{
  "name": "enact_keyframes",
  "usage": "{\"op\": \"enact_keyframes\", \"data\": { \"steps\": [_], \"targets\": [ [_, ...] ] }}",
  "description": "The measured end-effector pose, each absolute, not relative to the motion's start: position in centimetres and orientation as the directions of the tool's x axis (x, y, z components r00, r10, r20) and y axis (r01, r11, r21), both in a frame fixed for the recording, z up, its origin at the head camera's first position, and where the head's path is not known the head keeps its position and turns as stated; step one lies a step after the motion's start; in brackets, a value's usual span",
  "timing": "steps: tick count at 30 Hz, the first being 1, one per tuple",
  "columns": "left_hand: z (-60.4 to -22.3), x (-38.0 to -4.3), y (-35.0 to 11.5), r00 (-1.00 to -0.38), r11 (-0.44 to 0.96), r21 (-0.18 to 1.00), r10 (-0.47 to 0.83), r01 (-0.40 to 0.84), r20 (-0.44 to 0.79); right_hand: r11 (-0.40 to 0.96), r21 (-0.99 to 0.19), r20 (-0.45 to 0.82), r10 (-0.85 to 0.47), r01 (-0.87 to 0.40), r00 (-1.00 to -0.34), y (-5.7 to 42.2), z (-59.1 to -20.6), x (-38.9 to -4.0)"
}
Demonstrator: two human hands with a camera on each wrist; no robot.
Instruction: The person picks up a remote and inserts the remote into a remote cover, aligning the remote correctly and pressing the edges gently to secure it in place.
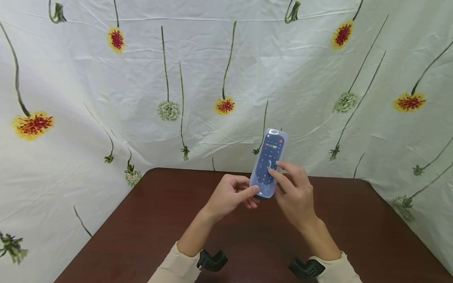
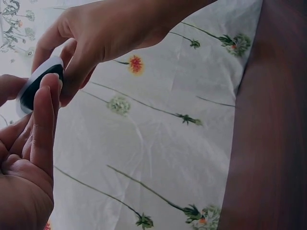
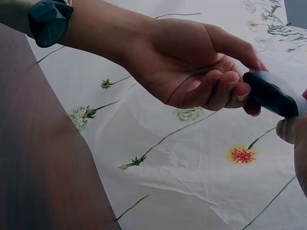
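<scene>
A remote control with dark blue face and several small buttons is held up above the table, tilted, with a pale, shiny, translucent border round it. My left hand grips its lower end, thumb on the front and fingers behind. From the right, my right hand has two bent fingers on the button face, its thumb close to the side edge. In the left wrist view the remote's dark back shows between both hands. The right wrist view catches only part of my right hand at its edge.
Below the hands lies a dark reddish-brown table. Behind it and along both sides hangs a white cloth printed with flowers. A black device sits on the left wrist and another black device on the right.
</scene>
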State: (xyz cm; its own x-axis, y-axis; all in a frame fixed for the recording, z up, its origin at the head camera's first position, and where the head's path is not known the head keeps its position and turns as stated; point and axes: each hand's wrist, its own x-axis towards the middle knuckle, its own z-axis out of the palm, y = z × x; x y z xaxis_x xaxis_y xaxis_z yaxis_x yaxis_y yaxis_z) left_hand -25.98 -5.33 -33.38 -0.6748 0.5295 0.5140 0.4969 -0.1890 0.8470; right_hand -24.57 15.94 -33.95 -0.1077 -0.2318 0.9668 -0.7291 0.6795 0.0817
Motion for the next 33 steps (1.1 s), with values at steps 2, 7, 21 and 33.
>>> {"op": "enact_keyframes", "data": {
  "steps": [2,7,21,33],
  "targets": [
    [-33.37,-25.95,-5.34,-0.664,-0.188,0.845,0.542,0.501,0.514,0.671,0.115,0.967,-0.244,-0.733,-0.072,16.01,-33.94,-24.66],
    [-33.42,-26.04,-5.45,-0.672,-0.188,0.846,0.532,0.499,0.515,0.645,0.176,0.962,-0.274,-0.744,-0.01,16.13,-33.91,-24.99],
    [-33.02,-26.0,-5.66,-0.73,-0.134,0.87,0.493,0.475,0.474,0.626,0.217,0.928,-0.371,-0.749,-0.042,16.31,-34.0,-25.1],
    [-32.93,-25.41,-5.49,-0.726,-0.039,0.771,0.308,0.636,0.614,0.63,0.189,0.932,-0.357,-0.753,-0.065,16.03,-33.97,-24.94]
  ]
}}
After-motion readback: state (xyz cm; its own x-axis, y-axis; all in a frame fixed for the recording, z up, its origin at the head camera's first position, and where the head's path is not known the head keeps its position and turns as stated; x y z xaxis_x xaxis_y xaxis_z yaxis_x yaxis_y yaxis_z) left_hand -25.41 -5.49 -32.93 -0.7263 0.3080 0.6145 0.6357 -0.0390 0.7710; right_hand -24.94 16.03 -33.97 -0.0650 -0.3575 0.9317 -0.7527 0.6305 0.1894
